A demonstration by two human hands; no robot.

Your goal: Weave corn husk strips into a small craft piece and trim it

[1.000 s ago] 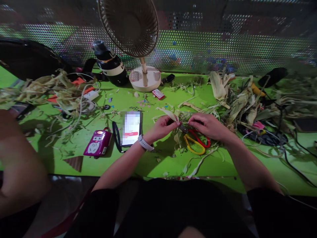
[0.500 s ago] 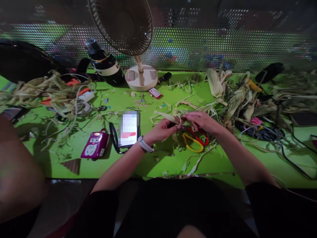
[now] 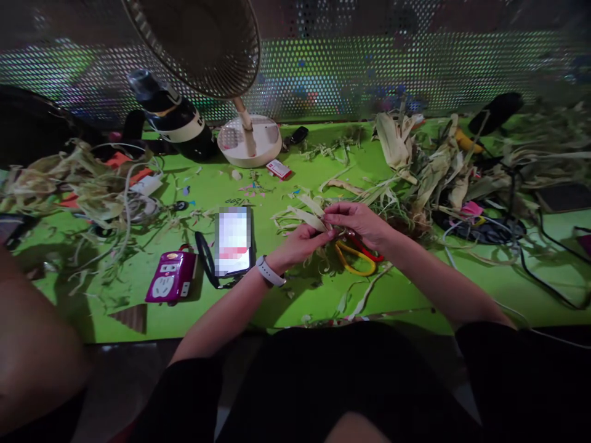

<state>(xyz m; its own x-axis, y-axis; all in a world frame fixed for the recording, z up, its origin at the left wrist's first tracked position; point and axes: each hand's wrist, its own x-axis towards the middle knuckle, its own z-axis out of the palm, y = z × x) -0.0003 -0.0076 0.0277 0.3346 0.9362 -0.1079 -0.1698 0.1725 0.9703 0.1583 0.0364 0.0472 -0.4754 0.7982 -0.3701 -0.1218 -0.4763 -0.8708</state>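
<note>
Right now my left hand (image 3: 302,241) and my right hand (image 3: 357,221) meet in the middle of the green table (image 3: 286,295). Both pinch the same pale husk strip (image 3: 308,216). My left grip is narrow, closed on the near end of the strip. My right grip is narrow too, with its fingertips touching the same strip and the small bundle under it. I cannot tell just how the strip is folded, because my fingers hide that part.

Scissors (image 3: 355,261) with one yellow loop and one red loop lie on the table just under my hands, at about 5 o'clock from my right hand. No hand holds them.

I think the work is partway along. Short husk scraps (image 3: 360,298) lie around my hands, so some cutting or tearing looks done. A big husk pile (image 3: 429,166) waits at 2 o'clock, and it looks whole. Another husk heap (image 3: 87,178) sits far off at 10 o'clock. So a lot seems left.

A phone (image 3: 233,241) lies at 9 o'clock from my left hand, near it. A purple box (image 3: 170,284) sits past the phone, farther left. A fan (image 3: 217,55) stands at 12 o'clock at the back, with a dark bottle (image 3: 173,117) beside it. Someone else's arm (image 3: 37,357) shows at the far left edge, well apart from my hands.
</note>
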